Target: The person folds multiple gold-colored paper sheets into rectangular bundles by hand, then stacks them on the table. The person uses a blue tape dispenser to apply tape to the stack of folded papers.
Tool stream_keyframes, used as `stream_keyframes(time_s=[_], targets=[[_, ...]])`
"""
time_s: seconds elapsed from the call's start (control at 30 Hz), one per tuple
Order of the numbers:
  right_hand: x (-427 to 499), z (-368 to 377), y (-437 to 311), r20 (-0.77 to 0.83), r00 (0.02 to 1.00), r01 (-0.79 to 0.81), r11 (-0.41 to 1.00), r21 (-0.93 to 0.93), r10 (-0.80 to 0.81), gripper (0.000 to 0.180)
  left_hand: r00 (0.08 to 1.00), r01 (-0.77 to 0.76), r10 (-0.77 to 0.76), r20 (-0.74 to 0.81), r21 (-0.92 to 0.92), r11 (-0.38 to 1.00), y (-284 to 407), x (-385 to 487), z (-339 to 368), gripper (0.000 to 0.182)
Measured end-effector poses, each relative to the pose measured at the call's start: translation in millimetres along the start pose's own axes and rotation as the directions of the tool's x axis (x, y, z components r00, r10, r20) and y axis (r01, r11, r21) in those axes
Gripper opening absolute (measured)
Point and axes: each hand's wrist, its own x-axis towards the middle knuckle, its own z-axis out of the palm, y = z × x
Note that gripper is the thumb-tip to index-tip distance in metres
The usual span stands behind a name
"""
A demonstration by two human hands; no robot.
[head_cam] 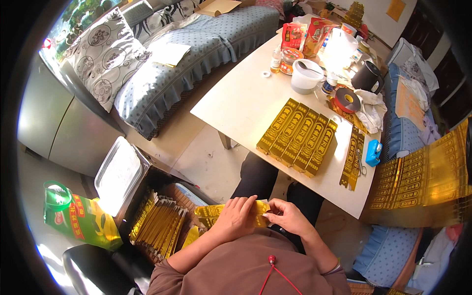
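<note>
A long gold paper box [210,212] lies across my lap, printed with dark patterns. My left hand [238,214] rests over its middle and grips it, covering much of the box. At its right end, my right hand [287,215] pinches a pale flap between thumb and fingers. Several gold boxes [298,138] of the same kind sit side by side on the white table [236,107] before me. To my left, a carton [156,225] holds a dense row of flat gold paper pieces.
Scissors [360,162] lie on gold strips [352,158] near a blue tape dispenser [374,152]. A white tub [306,75] with a spoon, a black mug [367,76] and a tape roll [347,99] stand farther back. Gold printed sheets [420,173] hang at right. A green bag [84,221] stands left.
</note>
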Motion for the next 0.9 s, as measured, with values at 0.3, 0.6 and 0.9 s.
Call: stream_keyframes(time_s=[0.3, 0.6, 0.9], targets=[[1.6, 0.7, -1.5, -0.083, 0.996, 0.029, 1.0, -0.008, -0.03, 0.015, 0.999, -0.004, -0.001, -0.036, -0.138, 0.99, 0.7, 10.3, -9.5, 0.086], [0.2, -1.0, -13.5, -0.007, 1.0, 0.004, 0.998, 0.064, -0.003, 0.011, 0.999, 0.021, -0.028, -0.022, -0.284, 0.959, 2.4, 11.2, -6.4, 0.09], [-3.2, -8.2, 2.3, 0.13, 0.99, 0.03, 0.99, 0.14, -0.049, 0.027, 0.999, -0.047, 0.045, -0.013, -0.24, 0.97, 2.1, 12.4, -7.4, 0.094]])
